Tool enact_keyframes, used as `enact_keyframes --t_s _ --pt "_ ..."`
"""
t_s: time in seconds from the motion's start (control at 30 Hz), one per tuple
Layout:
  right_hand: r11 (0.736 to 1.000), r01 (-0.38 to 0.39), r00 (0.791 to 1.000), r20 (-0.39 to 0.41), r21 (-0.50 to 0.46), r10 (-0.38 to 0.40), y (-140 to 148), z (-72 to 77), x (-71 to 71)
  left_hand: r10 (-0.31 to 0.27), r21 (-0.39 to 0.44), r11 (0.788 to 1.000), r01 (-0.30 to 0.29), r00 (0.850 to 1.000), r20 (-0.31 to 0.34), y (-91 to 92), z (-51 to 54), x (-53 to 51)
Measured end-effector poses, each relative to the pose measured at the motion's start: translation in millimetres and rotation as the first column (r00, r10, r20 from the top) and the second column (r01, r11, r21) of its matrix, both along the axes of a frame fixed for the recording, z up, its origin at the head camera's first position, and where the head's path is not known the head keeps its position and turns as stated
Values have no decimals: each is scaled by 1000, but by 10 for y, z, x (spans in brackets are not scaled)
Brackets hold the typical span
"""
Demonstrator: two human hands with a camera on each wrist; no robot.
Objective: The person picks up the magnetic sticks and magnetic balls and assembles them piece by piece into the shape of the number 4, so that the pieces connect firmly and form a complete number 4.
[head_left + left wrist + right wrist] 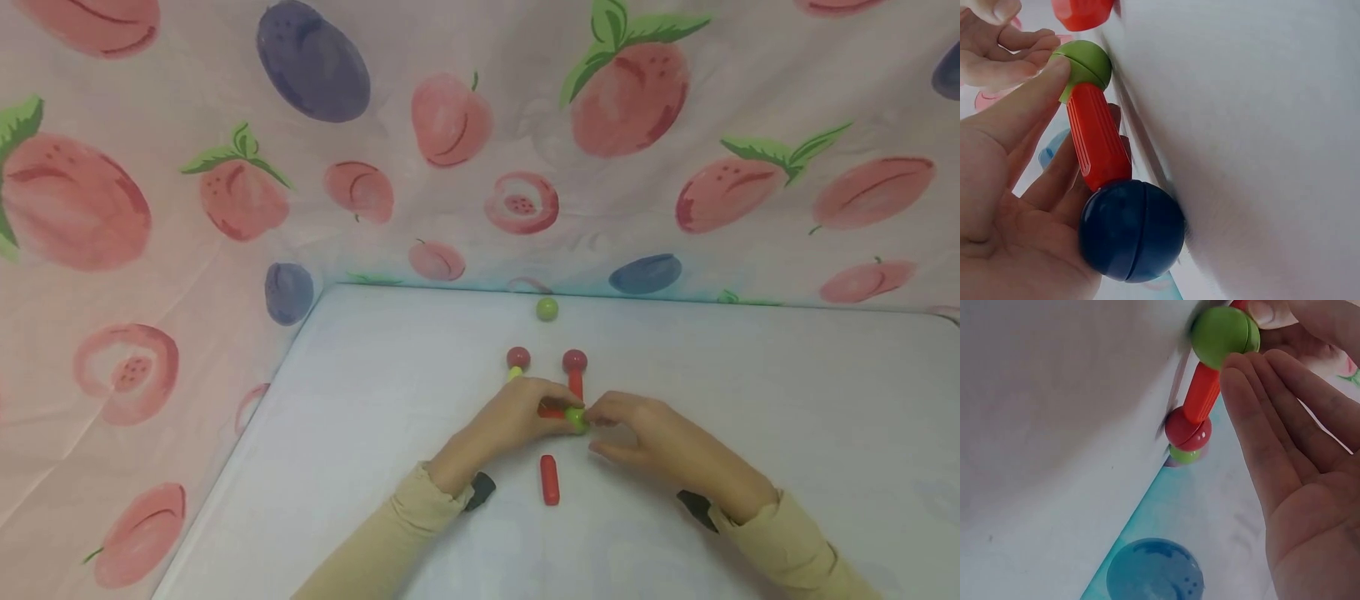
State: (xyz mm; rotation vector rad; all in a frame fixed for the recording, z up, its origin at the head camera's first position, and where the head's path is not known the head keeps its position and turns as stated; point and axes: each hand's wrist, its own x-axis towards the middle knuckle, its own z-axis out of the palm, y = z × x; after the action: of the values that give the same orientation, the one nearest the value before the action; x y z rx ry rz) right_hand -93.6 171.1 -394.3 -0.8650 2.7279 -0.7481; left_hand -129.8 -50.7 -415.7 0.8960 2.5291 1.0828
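Note:
A green ball point(576, 419) joins a red rod point(553, 412) to a second, farther red rod point(575, 383) topped by a red ball point(574, 360). My left hand point(517, 410) holds this corner, its thumb point(1054, 78) pressing the green ball and other fingers behind the red rod. A dark blue ball point(1132, 231) caps that rod's other end, beneath the left palm; the head view hides it. From the right, my right hand point(651, 427) touches the green ball with nearly straight fingertips point(1238, 369).
Beyond the left hand, another red ball point(518, 357) sits on a yellow-green rod point(514, 373), partly hidden. A loose green ball point(547, 309) lies near the back edge. One loose red rod point(550, 480) lies nearer me on the white table point(787, 433). Fruit-patterned cloth point(487, 50) hangs behind.

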Motion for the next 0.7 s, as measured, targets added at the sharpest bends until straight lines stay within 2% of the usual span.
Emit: enact_keyframes --t_s 0.13,0.33,0.57,0.7 --pt "1000 -4 1000 6 5 4 -22 -4 43 -7 9 1000 7 1000 -6 -10 -10 -7" --pt "999 -37 999 -23 -1 37 -62 -26 113 -4 25 1000 3 1000 19 -13 -27 -8" --pt "999 -44 999 2 17 44 -144 -55 191 3 19 1000 -3 1000 31 -15 -24 -3" --pt "997 -72 997 -2 20 73 -190 -69 227 2 16 1000 -3 999 32 -23 -23 1"
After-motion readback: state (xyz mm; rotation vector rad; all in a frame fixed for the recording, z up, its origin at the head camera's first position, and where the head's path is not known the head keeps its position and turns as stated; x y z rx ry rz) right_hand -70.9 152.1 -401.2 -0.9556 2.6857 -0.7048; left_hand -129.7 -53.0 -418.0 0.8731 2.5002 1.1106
